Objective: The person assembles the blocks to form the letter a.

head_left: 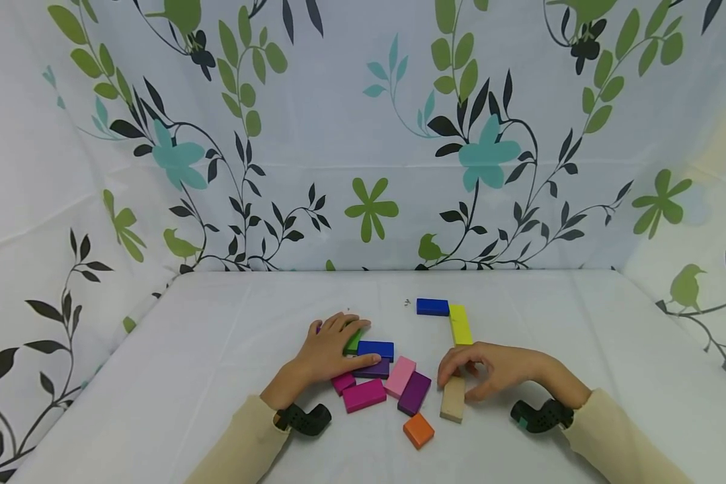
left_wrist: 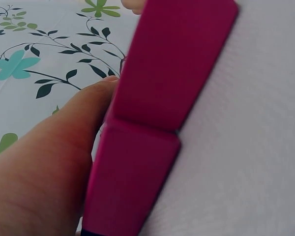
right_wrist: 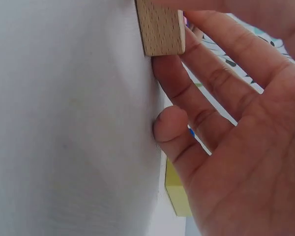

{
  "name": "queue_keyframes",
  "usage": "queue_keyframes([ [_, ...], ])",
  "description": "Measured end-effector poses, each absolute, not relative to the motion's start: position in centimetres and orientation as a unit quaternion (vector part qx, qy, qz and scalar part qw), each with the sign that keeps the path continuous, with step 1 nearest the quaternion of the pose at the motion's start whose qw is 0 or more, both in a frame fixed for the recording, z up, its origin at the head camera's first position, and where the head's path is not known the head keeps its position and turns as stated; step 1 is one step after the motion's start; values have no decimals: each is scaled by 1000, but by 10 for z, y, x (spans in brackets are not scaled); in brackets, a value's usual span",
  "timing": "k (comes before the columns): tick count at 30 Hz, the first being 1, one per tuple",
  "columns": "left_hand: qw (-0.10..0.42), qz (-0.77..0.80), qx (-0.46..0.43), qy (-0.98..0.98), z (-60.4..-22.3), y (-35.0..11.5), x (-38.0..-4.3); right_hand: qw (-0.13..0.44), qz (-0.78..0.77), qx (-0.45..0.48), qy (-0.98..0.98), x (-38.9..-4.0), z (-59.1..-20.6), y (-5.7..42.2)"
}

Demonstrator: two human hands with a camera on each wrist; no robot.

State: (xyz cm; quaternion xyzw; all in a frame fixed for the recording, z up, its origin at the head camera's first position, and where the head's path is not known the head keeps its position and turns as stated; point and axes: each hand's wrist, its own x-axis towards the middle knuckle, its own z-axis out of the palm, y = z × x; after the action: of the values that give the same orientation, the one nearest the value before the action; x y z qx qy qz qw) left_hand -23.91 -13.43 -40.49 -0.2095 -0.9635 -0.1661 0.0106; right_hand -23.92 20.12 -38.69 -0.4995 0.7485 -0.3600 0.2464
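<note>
A plain wooden block (head_left: 452,406) lies on the white cloth, pinched between the thumb and fingers of my right hand (head_left: 501,370). The right wrist view shows one end of that wooden block (right_wrist: 162,32) close against the cloth. My left hand (head_left: 328,351) rests with spread fingers over a cluster of blocks. Its fingers partly cover a green block (head_left: 353,343), and the thumb lies across a purple block (head_left: 376,370). A blue block (head_left: 376,349) sits between these two. Two magenta blocks (left_wrist: 172,59) stand end to end beside the left hand in the left wrist view.
Right of the cluster lie a pink block (head_left: 401,376) and a dark purple block (head_left: 414,394). An orange block (head_left: 419,431) is nearest the front. Beyond my right hand, a yellow block (head_left: 460,324) meets a blue block (head_left: 432,307) at a corner. Patterned curtain (head_left: 363,134) hangs behind.
</note>
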Motion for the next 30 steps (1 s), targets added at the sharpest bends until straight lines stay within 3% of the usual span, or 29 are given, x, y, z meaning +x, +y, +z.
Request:
queue_keyframes([
  [30,10,-168,-217,-962,-407,-135,-241,194,-366,-503,759,-238,-382,202],
])
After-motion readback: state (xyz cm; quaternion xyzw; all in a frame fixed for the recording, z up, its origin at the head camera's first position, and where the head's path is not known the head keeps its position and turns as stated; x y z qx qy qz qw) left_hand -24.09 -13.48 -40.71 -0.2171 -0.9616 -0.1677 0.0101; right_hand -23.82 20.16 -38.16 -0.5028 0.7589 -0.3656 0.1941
